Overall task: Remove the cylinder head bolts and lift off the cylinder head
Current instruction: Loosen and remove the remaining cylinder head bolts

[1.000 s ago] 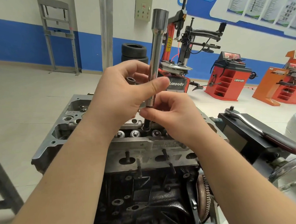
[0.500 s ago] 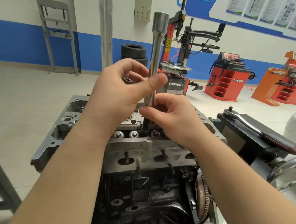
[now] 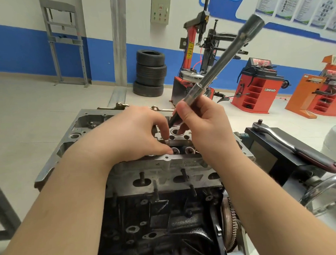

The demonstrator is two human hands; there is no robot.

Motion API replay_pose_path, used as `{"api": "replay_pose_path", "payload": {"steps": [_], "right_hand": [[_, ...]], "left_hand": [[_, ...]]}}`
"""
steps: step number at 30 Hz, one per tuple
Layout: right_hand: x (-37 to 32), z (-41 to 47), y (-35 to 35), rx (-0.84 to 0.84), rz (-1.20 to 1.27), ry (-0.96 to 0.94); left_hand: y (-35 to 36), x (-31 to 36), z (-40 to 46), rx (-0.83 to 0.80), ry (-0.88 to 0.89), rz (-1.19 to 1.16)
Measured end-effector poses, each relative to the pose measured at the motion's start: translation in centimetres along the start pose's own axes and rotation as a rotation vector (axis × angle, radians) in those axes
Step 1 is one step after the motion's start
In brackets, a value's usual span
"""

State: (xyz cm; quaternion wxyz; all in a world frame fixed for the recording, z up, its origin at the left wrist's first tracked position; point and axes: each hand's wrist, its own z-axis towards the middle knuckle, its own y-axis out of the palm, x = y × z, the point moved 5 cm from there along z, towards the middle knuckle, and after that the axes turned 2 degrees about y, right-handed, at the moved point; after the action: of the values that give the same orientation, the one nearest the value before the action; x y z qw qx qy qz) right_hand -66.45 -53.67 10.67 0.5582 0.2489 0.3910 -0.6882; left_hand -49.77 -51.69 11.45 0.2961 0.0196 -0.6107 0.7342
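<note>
The word "Lanpody" stands in white letters on the side of the red wheel balancer at the back right. The orange machine beside it carries a dark label strip with lettering too small to read. The wall posters, the yellow sticker on the tyre changer and the red mark on the grey control box are illegible.

Cylinder head: bare cast metal, matt grey, rough-grained, machined faces smoother. Block below: black, dull, oily sheen seen in spots. Long socket extension: polished chrome-like metal, glossy and smooth. Ratchet: bright metal shank, dark red handle grip with a slight gloss. Tyres: matt black rubber.
</note>
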Motion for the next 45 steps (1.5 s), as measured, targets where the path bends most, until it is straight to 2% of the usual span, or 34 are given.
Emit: {"api": "replay_pose_path", "payload": {"steps": [9,14,26,32,36,40,42,45], "right_hand": [[1.0,0.5,0.0,0.012,0.159,0.082],[0.9,0.5,0.0,0.006,0.148,0.085],[0.8,0.4,0.1,-0.006,0.114,0.110],[0.7,0.4,0.1,-0.002,0.101,0.108],[0.8,0.4,0.0,0.013,0.108,0.104],[1.0,0.5,0.0,0.031,0.111,0.126],[1.2,0.6,0.1,0.030,0.090,0.146],[1.3,0.6,0.1,0.021,0.047,0.146]], "left_hand": [[0.5,-0.1,0.4,-0.095,0.025,-0.010],[0.4,-0.5,0.5,-0.037,0.017,-0.010],[0.7,-0.1,0.5,-0.099,0.045,-0.004],[0.7,-0.1,0.4,-0.043,0.110,0.006],[-0.2,-0.3,0.3,0.070,0.155,-0.066],[-2.5,-0.1,-0.4,0.417,0.243,-0.260],[-3.5,-0.2,-0.9,0.582,0.237,-0.455],[-3.8,-0.8,-1.1,0.729,0.138,-0.834]]}}
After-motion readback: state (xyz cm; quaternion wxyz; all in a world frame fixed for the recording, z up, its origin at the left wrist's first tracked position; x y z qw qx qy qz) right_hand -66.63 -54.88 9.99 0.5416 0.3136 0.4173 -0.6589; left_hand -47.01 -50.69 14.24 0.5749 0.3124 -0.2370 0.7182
